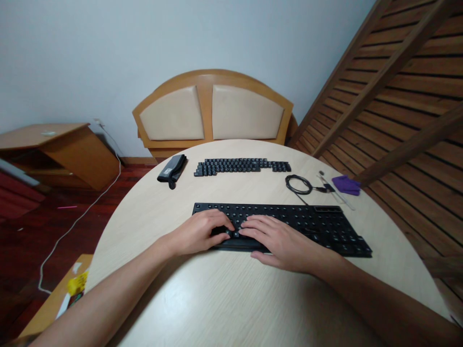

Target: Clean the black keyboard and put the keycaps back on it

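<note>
A black keyboard (336, 226) lies across the table in front of me, many of its positions without keycaps. My left hand (202, 230) rests over its left part, thumb and index finger closing around a small black keycap (229, 234) near the lower rows. Flat over the middle of the keyboard, my right hand (277, 238) has its fingers stretched out, index fingertip beside the same spot. Its thumb sits at the front edge. Behind the keyboard, loose black keycaps (235, 166) lie in rows. Both palms hide part of the board.
The round table (173, 294) also holds a folded dark pouch (172, 168), a coiled black cable (298, 184), a slim brush-like tool (334, 190) and a purple cloth (346, 185). Beyond stands a padded wooden headboard (208, 108); a slatted wooden panel (398, 96) rises right.
</note>
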Motion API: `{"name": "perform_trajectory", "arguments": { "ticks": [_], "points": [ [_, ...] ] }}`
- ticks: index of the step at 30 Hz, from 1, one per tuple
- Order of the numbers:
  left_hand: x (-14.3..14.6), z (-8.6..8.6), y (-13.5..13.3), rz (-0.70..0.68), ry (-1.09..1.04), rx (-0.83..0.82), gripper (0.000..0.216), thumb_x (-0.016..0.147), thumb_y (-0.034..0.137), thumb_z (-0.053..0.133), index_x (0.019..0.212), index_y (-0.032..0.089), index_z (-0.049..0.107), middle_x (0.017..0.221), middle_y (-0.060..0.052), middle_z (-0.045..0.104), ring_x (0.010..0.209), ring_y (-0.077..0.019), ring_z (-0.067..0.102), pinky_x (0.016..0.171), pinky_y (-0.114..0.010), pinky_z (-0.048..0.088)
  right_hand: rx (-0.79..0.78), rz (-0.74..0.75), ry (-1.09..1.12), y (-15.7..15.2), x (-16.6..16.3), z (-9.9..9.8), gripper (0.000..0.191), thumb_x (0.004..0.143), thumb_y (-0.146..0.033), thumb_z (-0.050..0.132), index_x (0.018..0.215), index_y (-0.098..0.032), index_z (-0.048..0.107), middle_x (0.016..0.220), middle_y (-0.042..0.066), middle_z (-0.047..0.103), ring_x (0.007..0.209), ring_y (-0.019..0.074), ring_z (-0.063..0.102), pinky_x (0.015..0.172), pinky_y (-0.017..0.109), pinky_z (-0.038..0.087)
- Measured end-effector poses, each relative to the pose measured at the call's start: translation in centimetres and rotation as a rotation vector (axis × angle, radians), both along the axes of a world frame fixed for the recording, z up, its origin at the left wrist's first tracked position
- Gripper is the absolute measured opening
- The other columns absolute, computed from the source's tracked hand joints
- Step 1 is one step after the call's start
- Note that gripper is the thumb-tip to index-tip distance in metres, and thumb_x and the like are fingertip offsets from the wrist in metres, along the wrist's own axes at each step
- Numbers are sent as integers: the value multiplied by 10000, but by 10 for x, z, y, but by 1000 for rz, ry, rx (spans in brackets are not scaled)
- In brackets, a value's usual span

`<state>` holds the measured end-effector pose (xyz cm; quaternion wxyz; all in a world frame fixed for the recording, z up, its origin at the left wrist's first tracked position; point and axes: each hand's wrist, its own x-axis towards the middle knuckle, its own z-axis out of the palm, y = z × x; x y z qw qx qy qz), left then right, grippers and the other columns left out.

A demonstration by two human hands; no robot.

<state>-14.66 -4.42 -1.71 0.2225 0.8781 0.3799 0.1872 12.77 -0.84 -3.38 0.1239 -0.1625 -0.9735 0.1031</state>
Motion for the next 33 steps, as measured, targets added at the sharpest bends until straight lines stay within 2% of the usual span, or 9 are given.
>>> {"name": "perform_trajectory", "arguments": {
  "ticks": [6, 14, 22, 33],
  "points": [
    [0, 0, 0, 2, -9, -4, 152, 994, 252, 587, 1113, 208, 671, 1061, -62, 714, 1008, -213, 649, 914, -357, 506, -8, -5, 16, 0, 1, 0, 451, 967, -374, 613, 1366, -167, 572, 1368, 145, 629, 1323, 287, 521, 1135, 488, 426],
    [0, 0, 1, 16, -33, -25, 153, 986, 265, 598, 1108, 216, 675, 1051, -54, 724, 1006, -211, 655, 929, -356, 502, -17, -8, -1, 0, 1, 1, 439, 982, -364, 592, 1372, -163, 574, 1379, 142, 624, 1333, 288, 514, 1136, 492, 427],
    [-7, -6, 9, 111, -242, -202, 135, 946, 256, 651, 1053, 203, 713, 1072, -51, 739, 998, -190, 678, 952, -338, 518, -18, -8, -9, 0, 1, 0, 425, 985, -364, 588, 1360, -165, 579, 1362, 135, 632, 1321, 284, 520, 1136, 489, 423],
    [-7, -10, 12, 109, -254, -244, 142, 916, 301, 688, 1015, 213, 738, 1062, -53, 739, 1038, -203, 666, 989, -364, 496, -20, -15, 9, 0, 0, 0, 422, 976, -362, 593, 1359, -186, 586, 1361, 140, 632, 1318, 284, 525, 1125, 493, 434]
  ]
}}
